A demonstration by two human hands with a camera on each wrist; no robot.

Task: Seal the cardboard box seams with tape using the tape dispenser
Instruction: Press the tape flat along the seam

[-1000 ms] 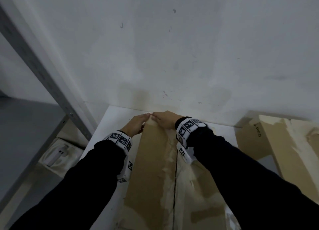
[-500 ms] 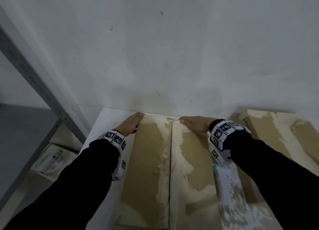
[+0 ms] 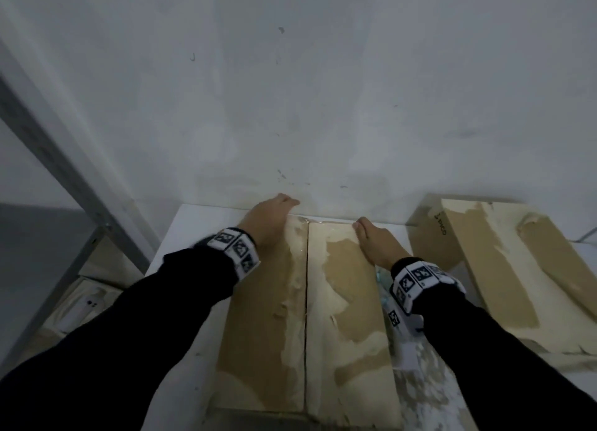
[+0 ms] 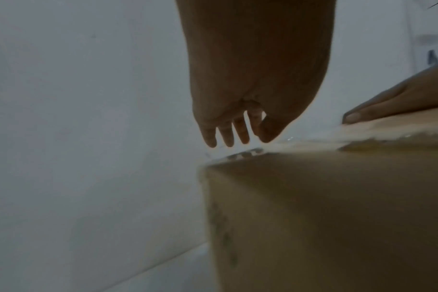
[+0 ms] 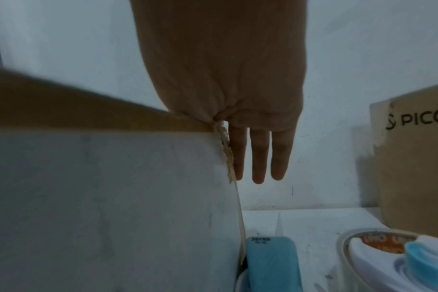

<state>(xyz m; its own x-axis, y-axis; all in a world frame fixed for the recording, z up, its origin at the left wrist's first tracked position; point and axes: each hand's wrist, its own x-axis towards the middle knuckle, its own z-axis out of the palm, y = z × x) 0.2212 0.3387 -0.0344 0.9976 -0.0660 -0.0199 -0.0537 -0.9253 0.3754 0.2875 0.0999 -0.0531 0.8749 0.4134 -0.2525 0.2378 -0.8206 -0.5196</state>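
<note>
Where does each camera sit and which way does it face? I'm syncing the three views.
Head: looks forward and down at the cardboard box; shows both sleeves, left hand, right hand.
Left wrist: looks along the left hand's fingers over the box's far corner.
Right wrist: looks along the right hand down the box's side, tape dispenser below.
All share the box.

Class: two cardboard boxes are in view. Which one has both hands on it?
The near box with the centre seam, under the left hand and right hand. The PICO-printed box at right is untouched.
</note>
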